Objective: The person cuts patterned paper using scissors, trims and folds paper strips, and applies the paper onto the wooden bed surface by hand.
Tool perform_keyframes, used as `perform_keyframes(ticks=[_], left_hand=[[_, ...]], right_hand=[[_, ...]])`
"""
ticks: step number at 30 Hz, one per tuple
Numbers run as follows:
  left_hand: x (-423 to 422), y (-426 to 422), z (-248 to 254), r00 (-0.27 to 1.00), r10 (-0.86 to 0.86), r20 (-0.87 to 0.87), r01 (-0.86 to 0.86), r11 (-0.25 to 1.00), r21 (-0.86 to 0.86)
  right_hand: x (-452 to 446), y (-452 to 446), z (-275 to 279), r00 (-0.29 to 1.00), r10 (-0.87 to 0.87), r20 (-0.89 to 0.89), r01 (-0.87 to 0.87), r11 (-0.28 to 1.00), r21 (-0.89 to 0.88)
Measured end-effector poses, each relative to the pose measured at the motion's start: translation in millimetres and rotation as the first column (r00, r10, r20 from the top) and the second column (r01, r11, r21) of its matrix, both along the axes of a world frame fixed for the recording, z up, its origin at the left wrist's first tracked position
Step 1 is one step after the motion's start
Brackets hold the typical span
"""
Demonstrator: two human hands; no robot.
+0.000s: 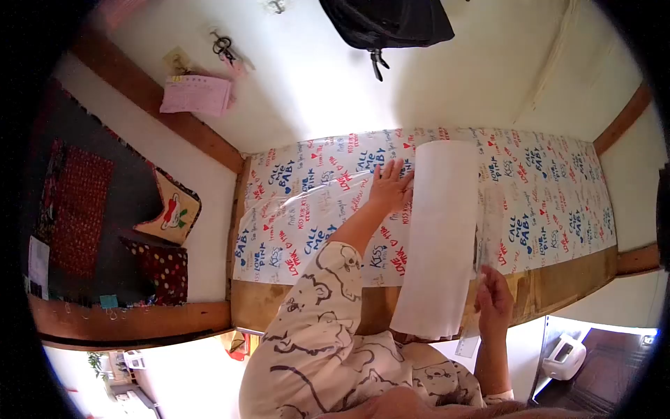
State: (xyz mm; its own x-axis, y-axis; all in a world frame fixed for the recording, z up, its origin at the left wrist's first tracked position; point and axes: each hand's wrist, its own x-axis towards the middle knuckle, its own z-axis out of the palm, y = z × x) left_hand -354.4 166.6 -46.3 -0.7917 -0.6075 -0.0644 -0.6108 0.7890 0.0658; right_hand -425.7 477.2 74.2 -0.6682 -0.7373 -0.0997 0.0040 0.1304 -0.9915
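A long white strip (441,230), paper or cloth, I cannot tell which, lies over the printed table cover (314,202) and hangs past its front edge. My left hand (393,186) rests with fingers spread, close by the strip's left edge. To the right of the strip, my right hand (494,297) is closed around a clear ruler (490,234). The ruler runs beside the strip, and its marked lower end shows below the table's edge. A small dark thing shows between strip and ruler, too unclear to name.
Bare brown board (558,283) borders the cover at the front. A black bag (391,24) hangs on the back wall. Pink papers (197,95) and scissors (223,47) hang at upper left. Patterned cloth pieces (80,216) hang on the left panel.
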Motion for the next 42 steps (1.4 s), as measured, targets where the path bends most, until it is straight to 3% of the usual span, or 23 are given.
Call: perform_keyframes(ticks=[3, 6, 7, 10, 11, 12, 13, 15, 19, 21, 25, 27, 28, 29, 30, 31, 32, 33, 35, 37, 40, 41, 42], left_hand=[[9, -6, 15, 0.999, -0.034, 0.025, 0.031, 0.995, 0.097], [71, -39, -13, 0.971, 0.2, -0.129, -0.193, 0.979, 0.061], [103, -56, -13, 0.952, 0.292, -0.095, -0.259, 0.929, 0.263], [202, -94, -79, 0.908, 0.379, -0.176, -0.391, 0.92, -0.037], [226, -88, -58, 0.914, 0.398, -0.078, -0.404, 0.911, -0.089], [233, -60, -6, 0.891, 0.448, -0.072, -0.45, 0.893, -0.008], [254, -64, -18, 0.907, 0.414, -0.079, -0.42, 0.902, -0.102], [256, -47, -3, 0.793, 0.604, 0.081, -0.591, 0.795, -0.137], [246, -38, 9, 0.737, 0.665, 0.12, -0.652, 0.746, -0.134], [246, -44, 8, 0.7, 0.696, 0.161, -0.683, 0.718, -0.137], [236, -31, 4, 0.665, 0.735, 0.131, -0.693, 0.673, -0.258], [222, -6, -11, 0.742, 0.67, 0.011, -0.632, 0.705, -0.323], [214, 10, -21, 0.844, 0.508, -0.17, -0.534, 0.822, -0.197], [200, 25, -25, 0.872, 0.331, -0.36, -0.388, 0.916, -0.098], [181, 43, -14, 0.873, 0.327, -0.363, -0.385, 0.917, -0.1], [167, 64, 9, 0.91, 0.378, -0.172, -0.389, 0.92, -0.037], [152, 80, 19, 0.912, 0.408, 0.03, -0.409, 0.912, 0.024], [162, 75, -4, 0.933, 0.354, -0.068, -0.36, 0.926, -0.117], [174, 66, -24, 0.937, 0.328, -0.123, -0.347, 0.915, -0.204], [181, 67, -40, 0.864, 0.488, -0.121, -0.502, 0.828, -0.25], [154, 93, -12, 0.711, 0.703, -0.025, -0.694, 0.696, -0.184], [146, 100, -9, 0.633, 0.772, 0.056, -0.756, 0.633, -0.166], [168, 73, -31, 0.675, 0.735, 0.057, -0.735, 0.677, -0.022]], right_hand=[[15, 1, 9, 0.999, -0.039, -0.02, 0.039, 0.999, -0.02], [29, 19, 8, 0.994, -0.11, -0.005, 0.109, 0.993, -0.054], [31, 26, 4, 0.99, -0.138, 0.025, 0.139, 0.986, -0.095], [34, 44, 3, 0.974, -0.22, 0.046, 0.218, 0.975, 0.046], [37, 48, 5, 0.966, -0.248, 0.067, 0.242, 0.966, 0.086], [40, 53, 3, 0.958, -0.274, 0.087, 0.268, 0.96, 0.081], [45, 58, 3, 0.949, -0.295, 0.107, 0.289, 0.955, 0.073], [52, 69, -1, 0.931, -0.33, 0.154, 0.332, 0.943, 0.018], [61, 91, -6, 0.885, -0.436, 0.166, 0.427, 0.9, 0.088], [53, 101, -20, 0.812, -0.485, 0.324, 0.49, 0.869, 0.073], [17, 101, -45, 0.822, -0.487, 0.295, 0.485, 0.87, 0.086], [-16, 92, -56, 0.878, -0.439, 0.192, 0.425, 0.898, 0.11], [-35, 83, -72, 0.905, -0.371, -0.209, 0.399, 0.91, 0.11], [-52, 73, -80, 0.783, -0.243, -0.573, 0.377, 0.918, 0.126], [-69, 60, -71, 0.804, -0.136, -0.578, 0.33, 0.912, 0.243], [-83, 45, -64, 0.822, -0.026, -0.568, 0.277, 0.891, 0.36], [-103, 32, -85, 0.716, 0.008, -0.698, 0.254, 0.929, 0.27], [-123, 17, -105, 0.59, 0.027, -0.807, 0.207, 0.961, 0.184], [-152, -18, -92, 0.729, 0.425, -0.536, -0.015, 0.793, 0.609], [-174, -29, -98, 0.65, 0.543, -0.532, -0.073, 0.741, 0.668], [-214, -29, -112, 0.543, 0.465, -0.7, 0.043, 0.816, 0.576], [-234, -22, -116, 0.553, 0.458, -0.696, 0.043, 0.819, 0.573], [-258, -15, -113, 0.594, 0.457, -0.661, 0.092, 0.779, 0.621]])
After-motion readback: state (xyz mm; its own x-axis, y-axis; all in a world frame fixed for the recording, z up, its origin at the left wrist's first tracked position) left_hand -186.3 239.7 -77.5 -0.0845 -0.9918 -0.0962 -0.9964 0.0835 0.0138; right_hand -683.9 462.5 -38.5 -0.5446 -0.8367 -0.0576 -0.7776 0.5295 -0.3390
